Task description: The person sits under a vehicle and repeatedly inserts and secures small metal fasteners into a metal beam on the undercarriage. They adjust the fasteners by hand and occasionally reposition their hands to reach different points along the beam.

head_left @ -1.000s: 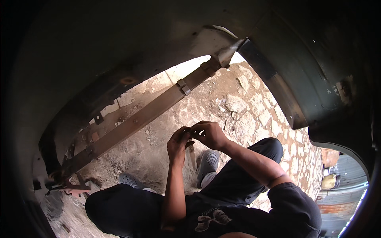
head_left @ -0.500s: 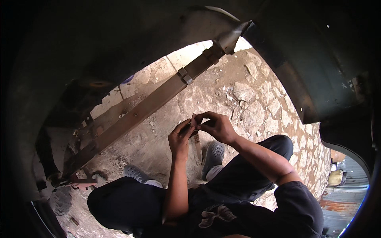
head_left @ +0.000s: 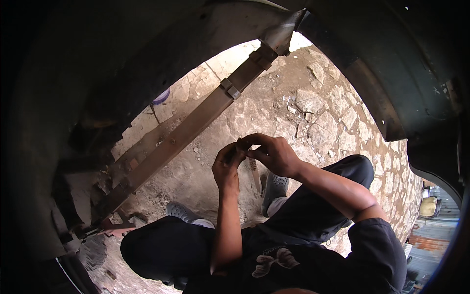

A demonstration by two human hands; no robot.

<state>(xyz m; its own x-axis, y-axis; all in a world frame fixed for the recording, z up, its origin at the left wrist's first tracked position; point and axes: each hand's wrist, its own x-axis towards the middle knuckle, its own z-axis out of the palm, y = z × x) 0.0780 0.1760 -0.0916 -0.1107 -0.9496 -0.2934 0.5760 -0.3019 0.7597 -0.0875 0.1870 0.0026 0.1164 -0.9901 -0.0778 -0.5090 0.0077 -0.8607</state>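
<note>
My left hand [head_left: 226, 162] and my right hand [head_left: 278, 153] meet in front of my knees, fingertips almost touching. Both are closed in a pinch around a small, thin brownish piece [head_left: 240, 146]. Fingers and shadow cover most of it, so its kind is not plain. Below the hands, a narrow brown strip [head_left: 255, 175] with a row of marks along it shows near my shoe [head_left: 275, 190].
A long rusty metal beam [head_left: 171, 141] with brackets runs diagonally at left. Dark curved metal panels [head_left: 396, 93] arch above and to the right. Stone paving [head_left: 311, 103] and dirt lie beneath; corrugated sheet [head_left: 433, 240] stands at far right.
The view has shifted, so the beam and my legs sit farther right in the picture. Both hands stay together at the small piece, with slight finger movement.
</note>
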